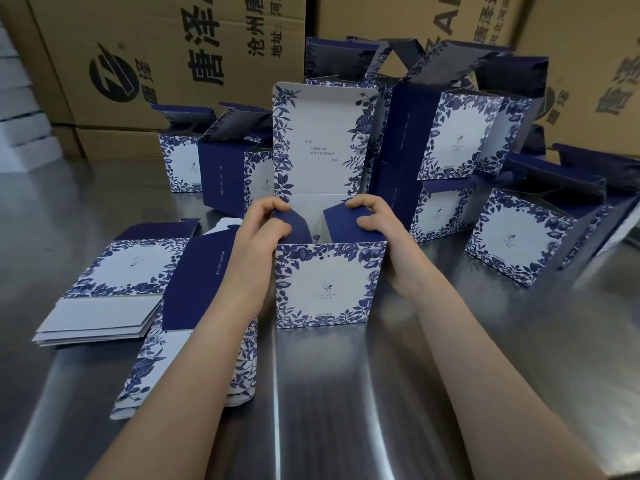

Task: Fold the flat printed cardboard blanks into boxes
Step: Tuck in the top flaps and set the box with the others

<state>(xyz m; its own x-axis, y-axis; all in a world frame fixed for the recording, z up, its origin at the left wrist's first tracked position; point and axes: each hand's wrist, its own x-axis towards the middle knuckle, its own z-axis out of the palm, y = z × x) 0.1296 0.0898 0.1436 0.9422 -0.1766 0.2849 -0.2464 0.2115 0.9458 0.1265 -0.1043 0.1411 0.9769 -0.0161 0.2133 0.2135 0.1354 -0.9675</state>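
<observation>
A blue-and-white floral box (327, 289) stands upright on the steel table in the middle of the head view, its lid (322, 140) raised at the back. My left hand (265, 225) pinches the dark blue left side flap at the box's open top. My right hand (375, 221) pinches the right side flap, fingers curled over its edge. Both flaps lean inward over the opening. Flat printed blanks (114, 289) lie in a stack at the left, and a second stack (194, 306) sits partly under my left forearm.
Several folded boxes (460, 133) with open lids are piled behind and to the right, one (526, 244) near my right hand. Large brown shipping cartons (166, 60) wall off the back. The steel table (346, 410) runs toward me.
</observation>
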